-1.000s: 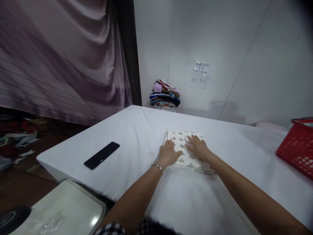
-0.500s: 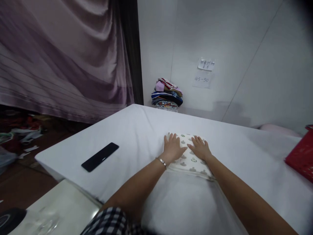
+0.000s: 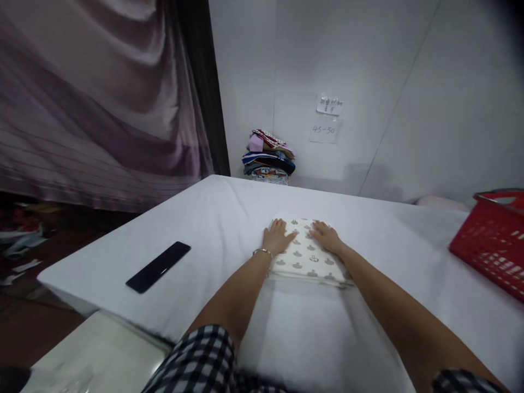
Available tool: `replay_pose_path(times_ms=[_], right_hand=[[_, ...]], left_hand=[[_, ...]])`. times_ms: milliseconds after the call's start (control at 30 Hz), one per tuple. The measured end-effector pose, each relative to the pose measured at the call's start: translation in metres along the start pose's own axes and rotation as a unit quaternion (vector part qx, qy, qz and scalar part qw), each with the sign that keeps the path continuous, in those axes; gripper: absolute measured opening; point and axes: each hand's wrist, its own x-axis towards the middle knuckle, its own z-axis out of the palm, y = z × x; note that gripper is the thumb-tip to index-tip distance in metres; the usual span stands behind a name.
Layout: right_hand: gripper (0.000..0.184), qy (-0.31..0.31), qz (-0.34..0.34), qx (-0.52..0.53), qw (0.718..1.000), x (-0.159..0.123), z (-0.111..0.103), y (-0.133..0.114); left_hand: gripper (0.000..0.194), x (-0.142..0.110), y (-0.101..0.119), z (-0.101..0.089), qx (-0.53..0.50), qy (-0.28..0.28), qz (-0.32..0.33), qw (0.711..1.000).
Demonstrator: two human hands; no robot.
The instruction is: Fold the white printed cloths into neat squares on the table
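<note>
A folded white cloth with grey and green printed motifs lies on the white-covered table in front of me. On its left side rests my left hand, flat with the fingers stretched out and a bracelet at the wrist. Across from it, my right hand lies flat on the cloth's right part, fingers spread. Both hands press on the top and hold nothing. The printed top layer shows between them; how many layers lie below cannot be made out.
A black phone lies on the table's left part. At the right edge stands a red plastic basket. Folded clothes are stacked beyond the far edge, by the wall. A pale stool-like surface adjoins the near left corner.
My view has turned slightly right, so more of the red basket shows. My hands stay flat on the cloth, with the right one moved a little towards its far edge.
</note>
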Motion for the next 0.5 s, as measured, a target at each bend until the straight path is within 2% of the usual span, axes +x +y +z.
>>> replay_pose_path(times_ms=[67,133,233,367,500], right_hand=[[0.056,0.042,0.037,0.086,0.995,-0.011,-0.007,0.011],[0.058,0.077,0.090,0.196,0.974,-0.031,-0.011,0.024],[0.067,0.063,0.155,0.326,0.930,-0.066,-0.014,0.039],[0.077,0.025,0.187,0.384,0.904,-0.098,-0.019,0.043],[0.088,-0.012,0.209,0.380,0.901,-0.103,-0.024,0.037]], left_hand=[[0.063,0.000,0.001,-0.005,-0.019,-0.003,-0.004,1.000],[0.057,-0.001,0.000,-0.009,-0.044,-0.002,-0.004,0.999],[0.058,-0.008,-0.004,-0.014,-0.059,0.018,-0.009,0.998],[0.063,-0.027,-0.011,-0.018,-0.075,0.075,-0.091,0.990],[0.066,-0.047,-0.014,-0.021,-0.115,0.043,-0.166,0.979]])
